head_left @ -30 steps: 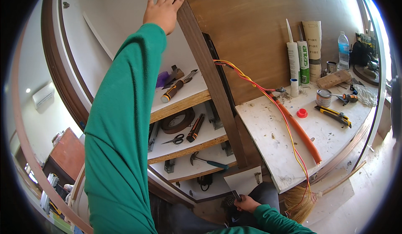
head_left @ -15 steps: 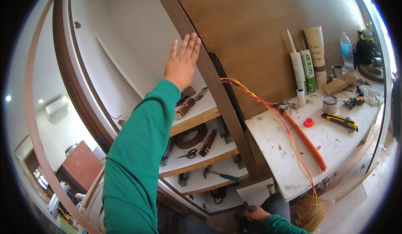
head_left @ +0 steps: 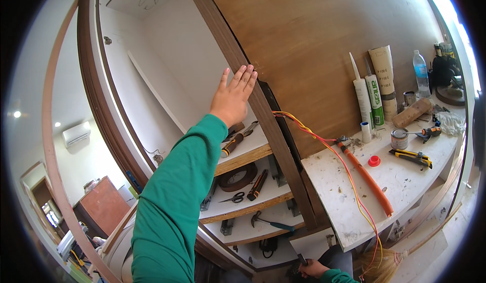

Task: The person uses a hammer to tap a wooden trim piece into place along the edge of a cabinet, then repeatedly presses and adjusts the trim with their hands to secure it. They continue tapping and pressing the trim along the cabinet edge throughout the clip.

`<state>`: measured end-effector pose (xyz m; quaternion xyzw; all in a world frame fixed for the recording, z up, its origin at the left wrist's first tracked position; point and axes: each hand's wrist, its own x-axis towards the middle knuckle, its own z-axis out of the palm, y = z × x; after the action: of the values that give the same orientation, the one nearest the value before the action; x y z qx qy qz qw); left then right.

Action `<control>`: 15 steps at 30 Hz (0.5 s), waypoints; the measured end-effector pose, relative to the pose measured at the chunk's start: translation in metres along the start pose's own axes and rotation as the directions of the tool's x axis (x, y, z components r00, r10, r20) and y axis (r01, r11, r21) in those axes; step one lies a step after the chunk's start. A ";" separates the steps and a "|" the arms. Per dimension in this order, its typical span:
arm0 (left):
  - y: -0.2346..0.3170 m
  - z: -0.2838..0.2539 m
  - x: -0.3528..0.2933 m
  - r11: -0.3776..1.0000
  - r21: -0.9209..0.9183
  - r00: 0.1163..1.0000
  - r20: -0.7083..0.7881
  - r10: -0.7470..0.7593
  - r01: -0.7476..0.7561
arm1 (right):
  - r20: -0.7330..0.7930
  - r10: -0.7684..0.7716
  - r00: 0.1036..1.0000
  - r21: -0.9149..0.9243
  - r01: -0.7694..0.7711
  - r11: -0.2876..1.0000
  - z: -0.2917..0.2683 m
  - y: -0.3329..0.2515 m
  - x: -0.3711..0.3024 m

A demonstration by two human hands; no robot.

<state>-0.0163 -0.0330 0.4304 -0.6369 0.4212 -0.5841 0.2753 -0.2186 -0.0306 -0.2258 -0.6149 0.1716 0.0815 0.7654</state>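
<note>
My left hand (head_left: pixel 234 98) lies flat with fingers stretched out, its fingertips on the brown wooden edge strip (head_left: pixel 221 22) of the tall white cabinet. It holds nothing that I can see. Low in the picture, my right hand (head_left: pixel 314 269) is closed around a slim dark object (head_left: pixel 302 259); its kind is not clear, and the fingers cover part of it. Below my left hand, a screwdriver with a brown-and-orange handle (head_left: pixel 232 145) rests on the upper shelf. Scissors (head_left: pixel 234 198), a dark coiled strip (head_left: pixel 238 178) and an orange-and-black tool (head_left: pixel 257 185) occupy the shelf beneath. Lower down lies a hammer (head_left: pixel 273 224).
Red and yellow wires (head_left: pixel 348 175) hang across the white counter (head_left: pixel 329 182), beside an orange conduit tube (head_left: pixel 369 184). Sealant tubes (head_left: pixel 362 101), a can (head_left: pixel 399 139), cutters (head_left: pixel 411 158) and a bottle (head_left: pixel 421 73) stand or lie farther back. A straw broom (head_left: pixel 380 267) is below.
My left hand has slid a little down along the brown strip, still flat. The whole view has shifted slightly. My right hand keeps its hold on the dark object.
</note>
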 end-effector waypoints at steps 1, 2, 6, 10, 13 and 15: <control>0.000 -0.001 0.000 1.000 -0.015 1.000 0.016 -0.004 0.004 | 0.001 0.008 1.000 0.018 -0.008 1.000 0.000 0.003 0.003; 0.001 -0.002 0.000 1.000 -0.022 1.000 0.017 -0.006 0.006 | 0.012 -0.009 1.000 0.185 0.006 0.983 0.003 0.006 0.006; 0.001 0.000 -0.001 1.000 -0.010 1.000 0.011 -0.008 0.008 | -0.092 -0.088 0.992 0.225 0.107 0.968 0.011 0.024 0.020; 0.001 0.010 -0.001 1.000 -0.022 0.998 -0.059 -0.009 0.008 | -0.106 -0.164 0.981 0.174 0.181 0.968 0.012 0.037 0.033; -0.004 0.012 0.000 0.993 -0.120 0.993 -0.114 -0.007 -0.007 | -0.083 -0.179 0.980 0.160 0.190 0.969 0.011 0.038 0.037; -0.008 0.013 0.003 0.961 -0.278 0.993 -0.115 -0.030 -0.003 | 0.037 0.034 0.999 0.480 -0.047 0.876 0.008 0.033 0.037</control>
<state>-0.0022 -0.0333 0.4362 -0.6363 0.5102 -0.5577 0.1540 -0.1942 -0.0180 -0.2682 -0.4011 0.1889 0.0609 0.8943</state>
